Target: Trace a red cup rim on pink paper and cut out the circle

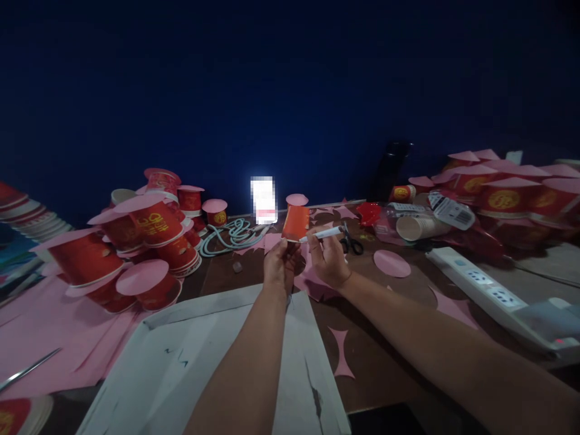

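Observation:
My left hand (pixel 281 266) is closed around the lower part of a red paper cup (pixel 296 223), out in front of me above the table. A round pink paper disc (pixel 297 199) shows at the cup's top; I cannot tell whether it sits on this cup or on something behind. In my right hand (pixel 330 257) is a slim white pen-like tube (pixel 327 232), its tip pointing left at the cup's lower rim. Whether the tip touches the rim is too small to tell. Black-handled scissors (pixel 352 243) lie just right of the right hand.
Red cups with pink discs (pixel 154 226) are piled at left, more (pixel 502 196) at right. A white box lid (pixel 212 356) lies under my forearms. Pink scraps (pixel 342 353), a teal cable (pixel 231 235), a power strip (pixel 480 278) and a lit screen (pixel 263 199) are around.

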`<action>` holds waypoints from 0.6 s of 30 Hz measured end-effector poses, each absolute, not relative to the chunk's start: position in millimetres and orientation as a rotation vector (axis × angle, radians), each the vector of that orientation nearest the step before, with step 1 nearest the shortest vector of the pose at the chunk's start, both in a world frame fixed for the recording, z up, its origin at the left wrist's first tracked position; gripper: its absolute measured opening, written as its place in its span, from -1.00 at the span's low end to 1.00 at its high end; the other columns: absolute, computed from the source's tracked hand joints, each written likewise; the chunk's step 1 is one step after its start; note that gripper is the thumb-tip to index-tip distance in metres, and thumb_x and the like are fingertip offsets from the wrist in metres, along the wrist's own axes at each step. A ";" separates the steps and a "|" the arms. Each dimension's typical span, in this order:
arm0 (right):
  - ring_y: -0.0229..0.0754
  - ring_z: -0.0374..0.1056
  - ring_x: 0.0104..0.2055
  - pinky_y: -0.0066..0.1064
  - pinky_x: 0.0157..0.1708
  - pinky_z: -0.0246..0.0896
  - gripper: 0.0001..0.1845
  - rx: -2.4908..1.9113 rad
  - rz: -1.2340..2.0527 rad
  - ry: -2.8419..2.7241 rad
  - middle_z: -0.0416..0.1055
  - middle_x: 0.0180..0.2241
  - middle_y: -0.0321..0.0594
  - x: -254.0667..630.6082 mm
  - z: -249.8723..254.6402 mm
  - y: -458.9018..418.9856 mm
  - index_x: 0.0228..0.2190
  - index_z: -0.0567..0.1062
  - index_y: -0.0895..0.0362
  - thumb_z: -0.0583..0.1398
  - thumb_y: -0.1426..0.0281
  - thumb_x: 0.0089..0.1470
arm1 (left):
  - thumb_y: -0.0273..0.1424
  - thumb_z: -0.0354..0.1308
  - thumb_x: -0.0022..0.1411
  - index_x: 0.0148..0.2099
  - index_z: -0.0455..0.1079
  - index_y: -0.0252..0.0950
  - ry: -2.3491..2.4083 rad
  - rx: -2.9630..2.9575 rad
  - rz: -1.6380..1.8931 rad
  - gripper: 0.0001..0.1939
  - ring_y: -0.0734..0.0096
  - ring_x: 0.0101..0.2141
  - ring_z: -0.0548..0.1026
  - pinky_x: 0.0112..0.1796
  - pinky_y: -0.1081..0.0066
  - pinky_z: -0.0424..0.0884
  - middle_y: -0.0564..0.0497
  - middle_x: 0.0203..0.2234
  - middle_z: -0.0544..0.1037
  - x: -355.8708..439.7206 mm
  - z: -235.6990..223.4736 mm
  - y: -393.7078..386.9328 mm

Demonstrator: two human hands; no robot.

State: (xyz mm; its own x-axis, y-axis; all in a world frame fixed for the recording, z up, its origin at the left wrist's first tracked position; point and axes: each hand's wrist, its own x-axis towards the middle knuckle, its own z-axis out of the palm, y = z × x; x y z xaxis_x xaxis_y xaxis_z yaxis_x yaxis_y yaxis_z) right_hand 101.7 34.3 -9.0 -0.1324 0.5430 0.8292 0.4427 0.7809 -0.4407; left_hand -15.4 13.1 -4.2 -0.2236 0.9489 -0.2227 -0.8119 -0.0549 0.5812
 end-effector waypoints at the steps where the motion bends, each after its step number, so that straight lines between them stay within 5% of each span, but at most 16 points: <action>1: -0.13 0.32 -0.38 -0.19 -0.22 0.29 -0.86 -0.766 0.098 -1.756 0.38 -0.40 -0.18 101.5 -8.5 33.8 -0.26 0.37 0.09 0.03 0.37 0.24 | -0.52 0.16 0.14 -0.37 0.44 -0.40 0.715 0.249 1.647 -0.94 0.49 -0.50 0.52 -0.42 0.53 0.43 -0.05 -0.52 0.55 -15.6 -4.2 13.1; 9: -0.19 0.31 -0.45 -0.28 -0.39 0.30 -0.79 -0.746 0.149 -1.690 0.39 -0.36 -0.17 102.7 -7.9 34.3 -0.16 0.37 0.08 -0.02 0.34 0.27 | -0.54 0.14 0.15 -0.36 0.46 -0.41 0.696 0.208 1.631 -0.92 0.49 -0.50 0.52 -0.41 0.52 0.42 -0.06 -0.50 0.55 -17.5 -1.6 12.7; 18: -0.15 0.32 -0.37 -0.22 -0.26 0.27 -0.85 -0.769 0.064 -1.735 0.39 -0.35 -0.15 101.4 -9.5 35.1 -0.21 0.36 0.10 0.01 0.37 0.25 | -0.55 0.10 0.17 -0.39 0.44 -0.41 0.717 0.183 1.623 -0.88 0.51 -0.52 0.50 -0.42 0.53 0.42 -0.05 -0.54 0.53 -16.5 0.6 12.4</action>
